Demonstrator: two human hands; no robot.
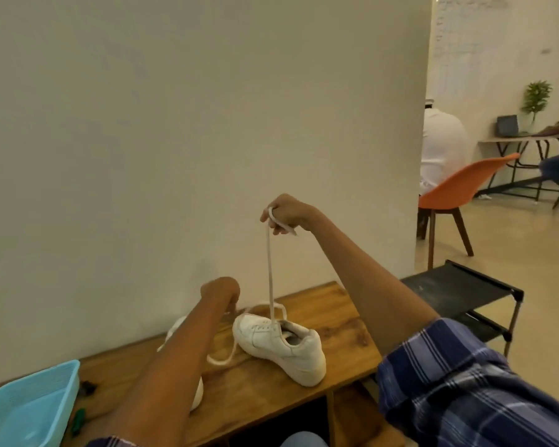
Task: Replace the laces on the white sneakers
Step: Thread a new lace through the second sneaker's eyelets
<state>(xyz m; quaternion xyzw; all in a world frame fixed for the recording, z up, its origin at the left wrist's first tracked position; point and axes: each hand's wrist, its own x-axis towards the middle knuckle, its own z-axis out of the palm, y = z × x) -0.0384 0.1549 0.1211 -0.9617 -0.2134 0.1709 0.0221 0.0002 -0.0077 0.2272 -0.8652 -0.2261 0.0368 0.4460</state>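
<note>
Plaid sleeve (pixel 471 382) nearest; right hand (pixel 286 214) lifts a white lace (pixel 269 269) taut above a white sneaker (pixel 279 345) on the wooden bench (pixel 342 321).
Turquoise basin (pixel 29 411) at near left, contents unclear; sneaker's long axis runs toe far-left, heel near-right; right fingers curl round the lace; left hand (pixel 220 293) curls near the lace's other end, grip hidden; second sneaker (pixel 178 327) behind the left forearm.

White sneaker (pixel 281 346) upright on the bench, its lace (pixel 269 275) pulled taut upward, seemingly half-threaded.
</note>
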